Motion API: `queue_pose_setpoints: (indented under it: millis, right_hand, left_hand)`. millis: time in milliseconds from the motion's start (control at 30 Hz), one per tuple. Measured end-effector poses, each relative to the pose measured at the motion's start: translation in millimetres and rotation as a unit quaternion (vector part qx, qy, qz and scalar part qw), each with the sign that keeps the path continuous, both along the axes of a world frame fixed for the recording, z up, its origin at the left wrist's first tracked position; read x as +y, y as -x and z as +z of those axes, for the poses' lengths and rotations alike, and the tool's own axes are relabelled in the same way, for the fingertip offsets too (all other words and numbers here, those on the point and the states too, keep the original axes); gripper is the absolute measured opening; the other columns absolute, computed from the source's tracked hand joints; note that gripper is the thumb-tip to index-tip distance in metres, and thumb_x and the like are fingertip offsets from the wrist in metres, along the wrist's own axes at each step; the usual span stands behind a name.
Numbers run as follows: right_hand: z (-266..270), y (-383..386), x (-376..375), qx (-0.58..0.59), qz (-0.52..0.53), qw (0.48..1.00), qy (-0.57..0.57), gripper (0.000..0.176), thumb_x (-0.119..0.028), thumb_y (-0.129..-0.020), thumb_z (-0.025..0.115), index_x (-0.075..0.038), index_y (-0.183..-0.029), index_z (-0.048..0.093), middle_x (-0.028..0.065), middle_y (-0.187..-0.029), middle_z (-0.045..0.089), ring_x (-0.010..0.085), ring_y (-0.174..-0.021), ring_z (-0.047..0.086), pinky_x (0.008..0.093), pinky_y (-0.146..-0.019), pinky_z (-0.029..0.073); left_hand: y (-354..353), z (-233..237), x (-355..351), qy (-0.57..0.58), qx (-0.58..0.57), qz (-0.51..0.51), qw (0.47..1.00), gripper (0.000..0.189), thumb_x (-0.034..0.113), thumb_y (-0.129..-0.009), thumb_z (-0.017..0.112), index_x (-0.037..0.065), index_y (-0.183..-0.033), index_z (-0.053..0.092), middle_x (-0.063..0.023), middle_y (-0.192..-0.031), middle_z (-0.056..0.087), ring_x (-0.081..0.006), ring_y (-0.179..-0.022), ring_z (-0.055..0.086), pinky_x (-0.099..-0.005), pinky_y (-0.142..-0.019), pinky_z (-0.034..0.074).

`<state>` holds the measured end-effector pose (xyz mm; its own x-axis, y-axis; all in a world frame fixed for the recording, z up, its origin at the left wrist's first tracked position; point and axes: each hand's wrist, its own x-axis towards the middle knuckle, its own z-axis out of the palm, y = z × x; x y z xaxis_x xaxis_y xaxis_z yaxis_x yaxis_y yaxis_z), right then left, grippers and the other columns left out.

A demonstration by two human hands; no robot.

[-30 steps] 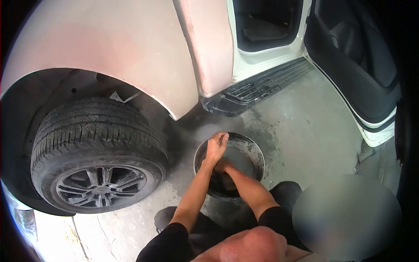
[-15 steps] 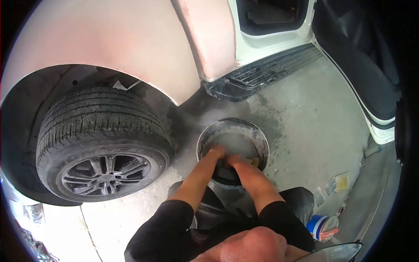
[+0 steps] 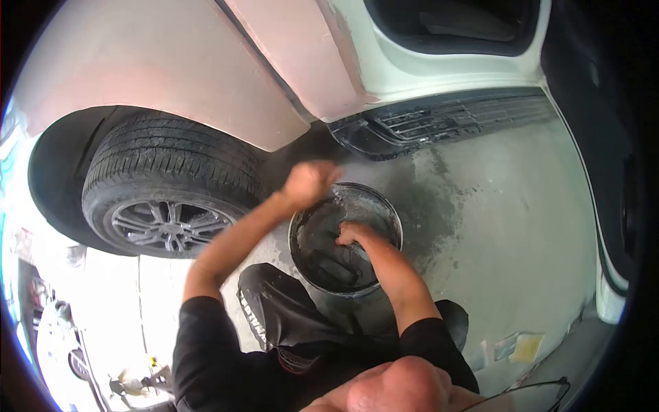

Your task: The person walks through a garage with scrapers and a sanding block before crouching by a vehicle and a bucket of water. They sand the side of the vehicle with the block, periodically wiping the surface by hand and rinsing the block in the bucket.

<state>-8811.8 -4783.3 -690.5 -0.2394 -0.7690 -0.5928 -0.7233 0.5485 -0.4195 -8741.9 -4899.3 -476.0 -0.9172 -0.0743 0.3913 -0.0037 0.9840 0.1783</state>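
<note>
A round, dark bucket (image 3: pixel 296 264) of cloudy water stands on the floor between my knees. Above its upper left rim is my left hand (image 3: pixel 310 184), blurred, with its fingers curled; whether it holds anything is too smeared to tell. My right hand (image 3: pixel 351 234) is inside the bucket, over the water, its fingers bent together around something I cannot make out. Below that hand a dark block-like object (image 3: pixel 334 270) lies in the bucket.
A car wheel (image 3: pixel 171 223) is at the left under a pinkish fender (image 3: pixel 158 75). A black side step (image 3: pixel 439 123) runs beyond the bucket. An open door (image 3: pixel 597 137) stands at the right. A yellowish sheet (image 3: pixel 526 347) lies on the floor at the lower right.
My left hand has come up out of the bucket to its upper left rim. My right hand has lifted within the bucket. The view has shifted, and the blue can has left it.
</note>
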Motion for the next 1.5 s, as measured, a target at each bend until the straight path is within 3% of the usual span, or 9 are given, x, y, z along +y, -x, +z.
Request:
queue_pose_setpoints:
  millis: [100,233,333,533,733,833,1000,1133,1500]
  right_hand:
    - [-13.3,-9.1,0.7,0.022,-0.003,1.000,0.020,0.051,-0.037,-0.083,0.066,-0.008,-0.124,0.067,0.0191,-0.127,0.065,0.0347,-0.122,0.060,0.0447,-0.100,0.049]
    - [15.3,-29.1,13.3,0.037,-0.016,0.998,0.057,0.049,-0.032,-0.083,0.066,-0.010,-0.128,0.064,0.0201,-0.128,0.063,0.0378,-0.122,0.059,0.0484,-0.097,0.051]
    - [31.3,-43.3,19.7,0.010,-0.053,0.996,0.072,0.048,-0.031,-0.084,0.067,-0.012,-0.129,0.063,0.0227,-0.129,0.062,0.0400,-0.119,0.060,0.0495,-0.094,0.053]
    - [49.9,-49.8,21.5,-0.018,-0.082,0.996,0.041,0.053,-0.040,-0.086,0.066,-0.010,-0.128,0.063,0.0220,-0.132,0.060,0.0404,-0.122,0.059,0.0511,-0.097,0.051]
    - [-122.7,-56.3,-35.5,-0.137,-0.217,0.964,0.074,0.068,-0.051,-0.091,0.061,-0.007,-0.141,0.051,0.0188,-0.134,0.058,0.0319,-0.121,0.059,0.0471,-0.096,0.050]
    - [-75.6,-38.1,-28.8,-0.485,-0.403,0.773,0.071,0.072,-0.053,-0.092,0.059,-0.003,-0.143,0.048,0.0155,-0.131,0.060,0.0288,-0.116,0.060,0.0418,-0.097,0.049]
    - [-29.2,-18.4,-1.1,-0.328,-0.379,0.838,0.217,0.081,-0.056,-0.087,0.065,0.000,-0.143,0.046,0.0191,-0.135,0.057,0.0305,-0.124,0.054,0.0396,-0.103,0.043]
    - [148.4,-19.4,52.5,-0.121,-0.228,0.868,0.424,0.076,-0.040,-0.084,0.074,-0.005,-0.144,0.045,0.0289,-0.141,0.046,0.0403,-0.131,0.047,0.0447,-0.106,0.040]
    - [368.5,75.1,-13.9,0.522,0.069,0.557,0.643,0.070,-0.018,-0.080,0.078,-0.034,-0.143,0.051,0.0261,-0.148,0.037,0.0460,-0.129,0.044,0.0626,-0.103,0.036]
  left_hand:
    - [14.7,136.3,4.8,0.136,0.159,-0.043,0.977,0.025,0.017,-0.086,0.076,0.007,-0.073,0.057,-0.0127,-0.065,0.055,-0.0334,-0.056,0.055,-0.0430,-0.050,0.045]
    - [45.4,239.3,-19.5,0.387,0.271,0.011,0.881,0.037,0.030,-0.082,0.077,0.012,-0.113,0.066,-0.0106,-0.124,0.062,-0.0305,-0.112,0.058,-0.0538,-0.093,0.042]
    - [61.3,252.5,-24.3,0.446,0.205,0.073,0.868,0.068,0.041,-0.086,0.069,0.014,-0.144,0.049,-0.0123,-0.157,0.036,-0.0336,-0.143,0.034,-0.0671,-0.109,0.018]
    - [47.3,143.2,-15.5,0.538,-0.029,0.097,0.837,0.079,0.050,-0.087,0.062,0.013,-0.152,0.037,-0.0084,-0.163,0.024,-0.0310,-0.152,0.017,-0.0690,-0.113,0.015]
    - [-41.9,-8.4,17.8,0.064,-0.089,0.121,0.987,0.075,0.026,-0.088,0.069,0.002,-0.150,0.034,-0.0245,-0.154,0.034,-0.0405,-0.142,0.034,-0.0527,-0.116,0.029]
    - [-74.8,-81.1,20.6,-0.081,-0.044,0.338,0.936,0.066,0.029,-0.093,0.062,-0.001,-0.145,0.037,-0.0293,-0.143,0.042,-0.0431,-0.132,0.044,-0.0508,-0.109,0.036]
    - [-85.3,-131.5,1.0,-0.287,-0.121,0.432,0.846,0.044,0.039,-0.102,0.046,-0.001,-0.120,0.052,-0.0324,-0.109,0.063,-0.0500,-0.107,0.059,-0.0555,-0.093,0.047]
    - [-86.1,-135.2,1.4,-0.307,-0.095,0.423,0.847,0.042,0.040,-0.103,0.041,0.001,-0.109,0.056,-0.0318,-0.102,0.066,-0.0516,-0.102,0.061,-0.0575,-0.088,0.048]
    - [-88.2,-128.4,3.7,-0.352,-0.078,0.413,0.836,0.042,0.038,-0.104,0.041,0.000,-0.107,0.059,-0.0299,-0.099,0.068,-0.0496,-0.098,0.063,-0.0563,-0.086,0.050]
